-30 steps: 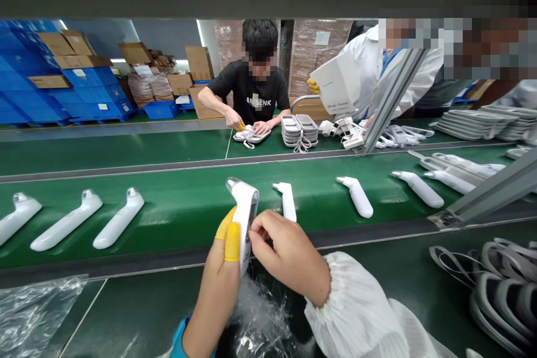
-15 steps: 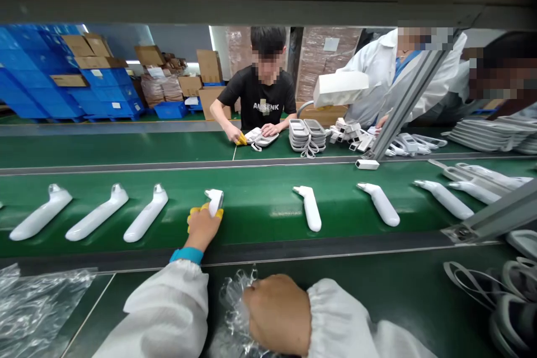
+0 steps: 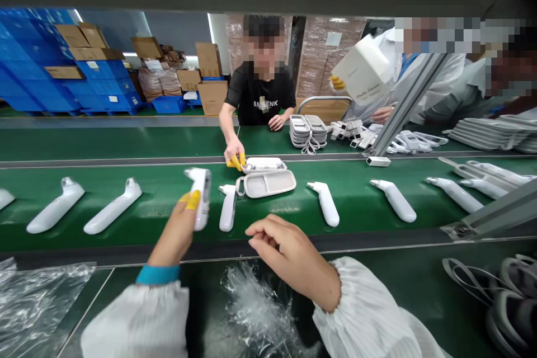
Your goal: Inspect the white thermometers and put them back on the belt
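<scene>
My left hand [image 3: 184, 221], with yellow finger covers, is closed around a white ear thermometer [image 3: 202, 199] held above the green conveyor belt. Right beside it, another ear thermometer [image 3: 227, 208] lies on the belt. My right hand [image 3: 289, 249] hovers at the belt's near edge, holding nothing, its fingers loosely bent and thumb apart. Below it a crumpled clear plastic bag [image 3: 260, 310] rests on the bench. A co-worker's hand [image 3: 235, 154] with yellow finger covers touches an open grey case [image 3: 271, 183] on the belt; a white piece sits in its far half.
More thermometers lie along the belt, two left [image 3: 113, 206] and several right [image 3: 325, 204]. Clear plastic [image 3: 37, 302] covers the bench at left. Grey cases with straps [image 3: 512, 302] sit at right, near a slanted metal post [image 3: 411, 106]. Stacked cases [image 3: 308, 133] stand across.
My left hand has let go of one thermometer and taken another from its left. My right hand has lifted off the plastic bag. The co-worker's case moved onto the belt; belt items shifted right.
</scene>
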Action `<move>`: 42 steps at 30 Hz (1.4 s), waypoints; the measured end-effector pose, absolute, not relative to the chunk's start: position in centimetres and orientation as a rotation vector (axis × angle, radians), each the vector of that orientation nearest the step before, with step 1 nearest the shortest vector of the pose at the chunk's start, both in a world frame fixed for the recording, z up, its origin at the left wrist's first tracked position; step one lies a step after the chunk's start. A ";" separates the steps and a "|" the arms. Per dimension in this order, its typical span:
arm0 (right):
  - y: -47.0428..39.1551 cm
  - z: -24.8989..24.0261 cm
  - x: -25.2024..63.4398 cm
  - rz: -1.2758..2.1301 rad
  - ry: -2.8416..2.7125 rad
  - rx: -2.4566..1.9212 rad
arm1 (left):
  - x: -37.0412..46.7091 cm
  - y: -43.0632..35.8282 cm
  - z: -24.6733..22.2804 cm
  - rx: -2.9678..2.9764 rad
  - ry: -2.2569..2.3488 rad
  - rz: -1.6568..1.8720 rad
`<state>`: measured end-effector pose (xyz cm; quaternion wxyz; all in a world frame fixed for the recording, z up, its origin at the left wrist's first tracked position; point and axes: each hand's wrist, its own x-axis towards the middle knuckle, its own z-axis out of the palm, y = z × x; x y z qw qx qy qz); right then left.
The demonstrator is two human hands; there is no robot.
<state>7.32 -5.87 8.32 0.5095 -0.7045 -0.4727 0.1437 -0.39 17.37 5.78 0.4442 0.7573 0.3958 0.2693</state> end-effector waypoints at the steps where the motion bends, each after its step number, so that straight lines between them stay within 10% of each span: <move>1: -5.8 8.3 7.4 0.366 -1.083 -1.627 | -0.2 14.6 6.1 1.767 0.864 0.651; 8: -6.4 9.0 7.9 0.631 -0.753 -1.344 | -1.2 3.5 8.3 1.253 0.506 0.439; 34: -6.2 8.5 9.0 0.752 -0.776 -1.295 | -1.9 4.5 6.1 1.467 0.527 0.487; 42: -6.6 9.3 7.1 0.031 -1.194 -1.807 | -2.0 3.3 7.2 1.667 0.606 0.611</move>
